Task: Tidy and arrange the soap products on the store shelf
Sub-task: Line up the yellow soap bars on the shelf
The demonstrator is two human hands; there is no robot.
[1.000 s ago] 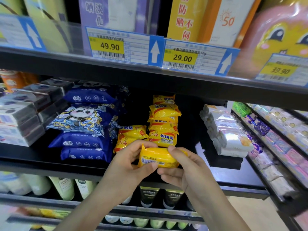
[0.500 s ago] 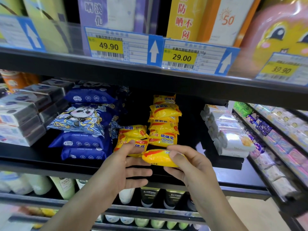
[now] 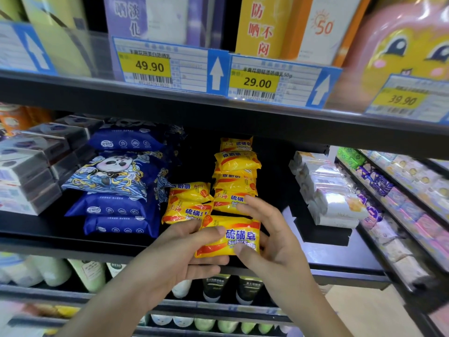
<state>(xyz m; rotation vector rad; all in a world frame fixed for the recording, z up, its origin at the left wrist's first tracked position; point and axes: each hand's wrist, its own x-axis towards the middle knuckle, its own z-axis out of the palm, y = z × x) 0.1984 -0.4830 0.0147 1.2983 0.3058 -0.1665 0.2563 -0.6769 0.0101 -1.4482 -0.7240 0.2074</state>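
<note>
Counted on the middle shelf: seven yellow soap packs in all. One held at the front (image 3: 228,235), two in the short stack (image 3: 188,203), four in the tall stack (image 3: 237,171) behind. Four blue wipe packs (image 3: 121,181) stacked to the left, one of them bearing a panda print. Grey boxes (image 3: 26,176) further left, several, exact number not clear. White bundles (image 3: 325,188) on the right, several, number not clear. Four price tags on the upper rail: 49.90 (image 3: 149,66), 29.00 (image 3: 257,82), 39.90 (image 3: 402,100), and one at the far left (image 3: 21,48) unreadable. Two hands: left (image 3: 175,254), right (image 3: 272,239).
</note>
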